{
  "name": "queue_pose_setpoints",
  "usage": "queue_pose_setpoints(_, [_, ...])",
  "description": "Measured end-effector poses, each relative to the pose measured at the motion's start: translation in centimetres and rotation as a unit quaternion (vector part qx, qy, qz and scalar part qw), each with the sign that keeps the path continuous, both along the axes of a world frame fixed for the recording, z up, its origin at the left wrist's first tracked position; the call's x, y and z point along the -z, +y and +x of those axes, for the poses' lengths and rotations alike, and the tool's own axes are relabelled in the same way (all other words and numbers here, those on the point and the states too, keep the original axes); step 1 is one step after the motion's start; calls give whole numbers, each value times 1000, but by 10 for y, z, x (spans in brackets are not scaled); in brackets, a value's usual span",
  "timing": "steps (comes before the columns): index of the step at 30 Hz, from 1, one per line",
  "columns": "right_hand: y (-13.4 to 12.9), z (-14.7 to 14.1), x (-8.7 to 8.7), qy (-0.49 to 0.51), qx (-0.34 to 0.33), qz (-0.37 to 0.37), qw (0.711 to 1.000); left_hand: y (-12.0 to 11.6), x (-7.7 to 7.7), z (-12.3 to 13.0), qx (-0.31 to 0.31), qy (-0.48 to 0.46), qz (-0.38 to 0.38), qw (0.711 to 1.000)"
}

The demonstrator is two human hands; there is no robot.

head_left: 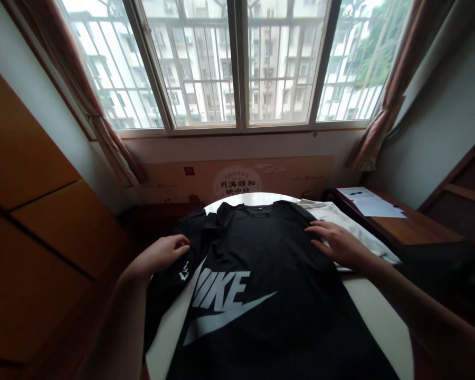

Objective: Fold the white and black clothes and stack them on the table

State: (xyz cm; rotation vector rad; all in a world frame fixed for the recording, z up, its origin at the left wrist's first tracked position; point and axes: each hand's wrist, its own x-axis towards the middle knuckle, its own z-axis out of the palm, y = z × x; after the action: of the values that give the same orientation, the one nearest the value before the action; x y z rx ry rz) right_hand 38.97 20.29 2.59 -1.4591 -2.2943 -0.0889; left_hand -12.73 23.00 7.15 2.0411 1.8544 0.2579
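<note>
A black T-shirt [285, 264] with grey NIKE lettering and a swoosh lies spread on a round white table [380, 311], its collar toward the window. My right hand [336, 241] is at the shirt's right sleeve, fingers apart and holding nothing. Over a second black garment [170, 285] with a small white print, left of the shirt, is my left hand [168, 252]. Its fingers are curled together, and what they hold, if anything, is hidden. A white garment [340, 219] lies beyond my right hand, partly under the black shirt's edge.
Papers [374, 203] rest on a wooden desk [427, 227] at the right, with a dark chair [463, 184] beside it. An orange cabinet [35, 221] stands at the left. Behind the table are a printed box [170, 177] and a barred window with tied curtains [113, 148].
</note>
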Motion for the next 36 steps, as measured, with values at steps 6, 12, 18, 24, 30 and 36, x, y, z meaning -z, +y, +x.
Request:
queue_pose_setpoints(6, [-144, 14, 39, 57, 11, -186, 981, -124, 34, -1, -62, -41, -36, 997])
queue_pose_setpoints(12, [-225, 50, 92, 82, 107, -250, 959, -207, 108, -8, -17, -60, 30, 998])
queue_pose_setpoints(18, [-258, 61, 113, 75, 125, -259, 955, -249, 136, -23, 29, -86, 79, 993])
queue_pose_setpoints(24, [-259, 56, 115, 159, 143, -225, 951, -254, 125, -6, 36, -96, 110, 989])
queue_pose_setpoints(30, [-260, 47, 104, 266, 117, -263, 920, -256, 106, 6, 24, -138, 149, 979])
queue_pose_setpoints(36, [-262, 43, 113, 302, 150, -238, 911, -257, 109, 13, -6, -203, 237, 950])
